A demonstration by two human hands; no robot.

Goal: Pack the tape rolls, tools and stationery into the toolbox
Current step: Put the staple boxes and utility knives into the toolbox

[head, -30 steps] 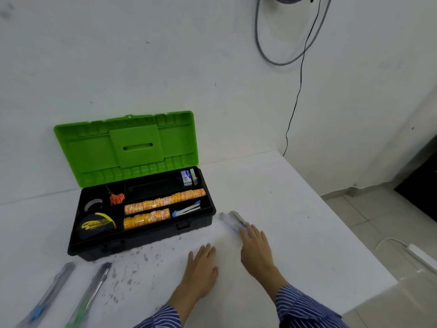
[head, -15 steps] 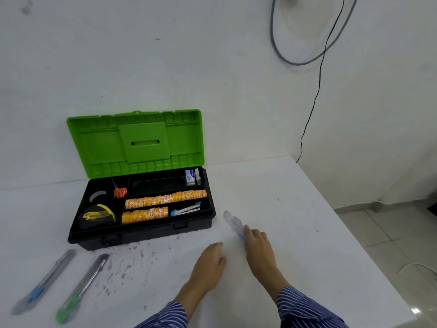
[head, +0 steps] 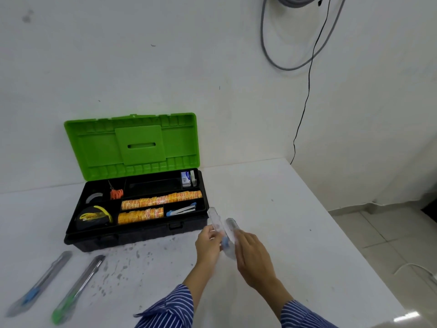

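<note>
The black toolbox (head: 137, 235) stands open on the white table, its green lid (head: 132, 143) leaning back toward the wall. Its tray holds a yellow-black tape measure (head: 93, 217), two rows of orange tape rolls (head: 160, 200), orange scissors (head: 116, 193), a grey tape roll (head: 94, 197), a blue-white tool (head: 181, 210) and a staple box (head: 186, 179). Just right of the box's front corner, my left hand (head: 208, 245) and my right hand (head: 253, 256) together hold a clear-cased cutter (head: 216, 221) with a blue slider, lifted off the table. Motion blur doubles its outline.
Two more cutters lie on the table (head: 272, 209) at the front left: a blue one (head: 37, 285) and a green one (head: 78, 287). Dark stains mark the table before the box. Cables (head: 307, 91) hang down the wall; the table's right edge drops to a tiled floor.
My right hand has picked the clear cutter up from the table, and my left hand has risen from lying flat to grip its other end. The camera has tilted and moved in.
</note>
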